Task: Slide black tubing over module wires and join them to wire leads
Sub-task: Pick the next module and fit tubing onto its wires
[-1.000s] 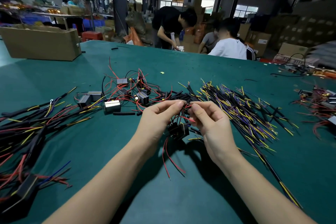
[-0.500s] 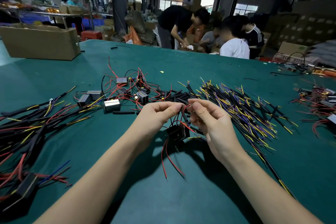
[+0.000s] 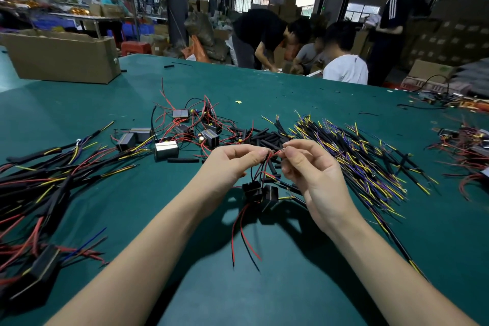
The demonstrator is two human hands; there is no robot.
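1. Between both hands, the left hand (image 3: 232, 164) and right hand (image 3: 315, 180) pinched thin red module wires (image 3: 270, 157).
2. Below the fingers hung the boxy black plastic module (image 3: 260, 193), above the green counter (image 3: 291, 286).
3. Joining likely needed bare ends overlapped and twisted tightly.

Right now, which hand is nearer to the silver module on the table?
Left. The left hand is just right of the silver module, with a small gap of table between them. The right hand is farther right, beyond the left hand.
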